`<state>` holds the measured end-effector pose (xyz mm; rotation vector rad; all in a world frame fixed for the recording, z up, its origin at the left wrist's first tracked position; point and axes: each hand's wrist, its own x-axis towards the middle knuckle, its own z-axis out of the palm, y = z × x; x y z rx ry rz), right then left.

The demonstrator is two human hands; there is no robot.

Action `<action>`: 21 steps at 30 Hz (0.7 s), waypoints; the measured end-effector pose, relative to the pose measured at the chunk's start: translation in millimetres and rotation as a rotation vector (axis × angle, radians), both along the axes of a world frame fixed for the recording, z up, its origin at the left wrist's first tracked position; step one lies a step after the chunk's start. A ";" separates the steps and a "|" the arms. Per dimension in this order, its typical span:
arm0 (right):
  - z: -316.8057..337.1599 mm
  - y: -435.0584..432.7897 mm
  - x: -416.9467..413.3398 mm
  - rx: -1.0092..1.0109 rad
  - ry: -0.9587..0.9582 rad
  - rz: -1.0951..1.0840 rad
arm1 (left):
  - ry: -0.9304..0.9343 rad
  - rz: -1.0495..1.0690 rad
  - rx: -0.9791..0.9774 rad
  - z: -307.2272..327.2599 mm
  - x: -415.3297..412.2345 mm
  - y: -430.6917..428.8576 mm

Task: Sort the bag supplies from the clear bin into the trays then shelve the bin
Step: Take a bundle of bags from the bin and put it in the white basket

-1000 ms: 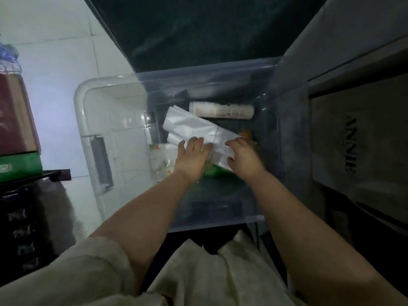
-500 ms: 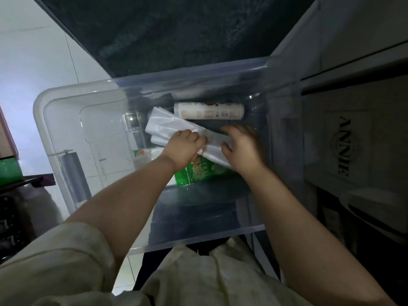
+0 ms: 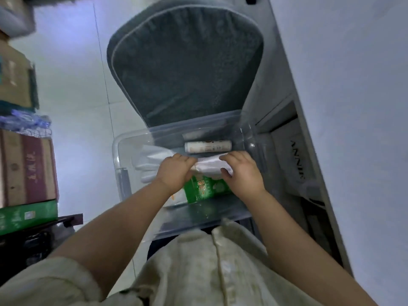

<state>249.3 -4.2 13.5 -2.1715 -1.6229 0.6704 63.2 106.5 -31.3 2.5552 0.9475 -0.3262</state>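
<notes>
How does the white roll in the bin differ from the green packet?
The white roll is a pale cylinder; the green packet is flat and bright green. The white roll lies uncovered by the far wall; the green packet is partly hidden under the white bags. Both lie inside the clear bin.

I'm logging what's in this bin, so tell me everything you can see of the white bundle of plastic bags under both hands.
The white bundle of plastic bags is glossy, creased and folded, lying crosswise inside the clear plastic bin. The left hand grips its middle, the right hand its right end. It overlaps a green printed packet; a white labelled roll lies beyond.
</notes>
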 end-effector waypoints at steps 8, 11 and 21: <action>71.2 -66.6 -55.9 0.151 -0.180 -0.208 | -0.230 -0.060 0.078 79.1 -25.5 -16.2; 95.2 -102.3 -85.9 0.219 -0.267 -0.301 | -0.299 -0.134 0.084 104.1 -28.4 -29.6; 170.3 -245.4 -133.0 0.198 -0.506 -0.565 | -0.612 -0.414 0.167 216.5 7.6 -121.8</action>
